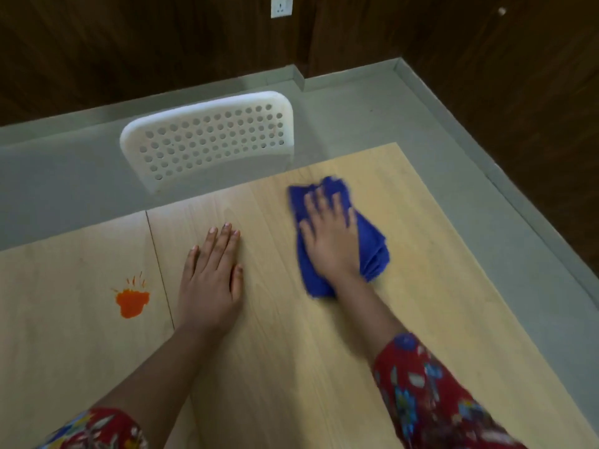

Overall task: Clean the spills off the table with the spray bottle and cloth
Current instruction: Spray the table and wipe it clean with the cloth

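Note:
A blue cloth [372, 251], bunched and blurred, lies on the light wooden table [437, 286] toward its far right part. My right hand [327, 234] presses flat on the cloth with fingers spread. My left hand [212, 277] rests flat on the bare tabletop near the middle, fingers straight, holding nothing. An orange spill [132, 301] with small splash streaks sits to the left of my left hand, just past a seam in the tabletop. No spray bottle is in view.
A white perforated chair back [210, 137] stands behind the table's far edge. Grey floor surrounds the table; dark wooden walls rise behind, with a white wall socket [281, 6]. The table's right edge runs diagonally beside the cloth.

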